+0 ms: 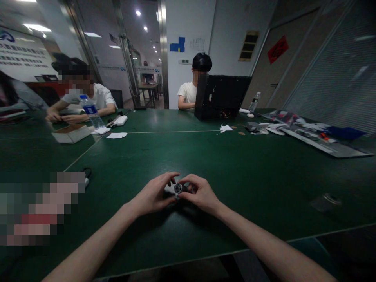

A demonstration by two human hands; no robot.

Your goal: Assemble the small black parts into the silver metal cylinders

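Just above the green table (249,168), both hands meet around a small grey-and-black part with a round, ring-like face (178,188). My left hand (154,192) curls about its left side, index finger over the top and thumb below. From the right, my right hand (201,192) pinches it between thumb and fingers. A dark portion of it reaches under the right fingers, where it is partly hidden. The part is too small to name its exact kind.
A grey metal cylinder (326,203) lies at the right. Farther back stand a black case (225,98), an open box (72,134) and a water bottle (90,111). Parts and bags cover a board (337,149) at the far right. Two people sit across the table.
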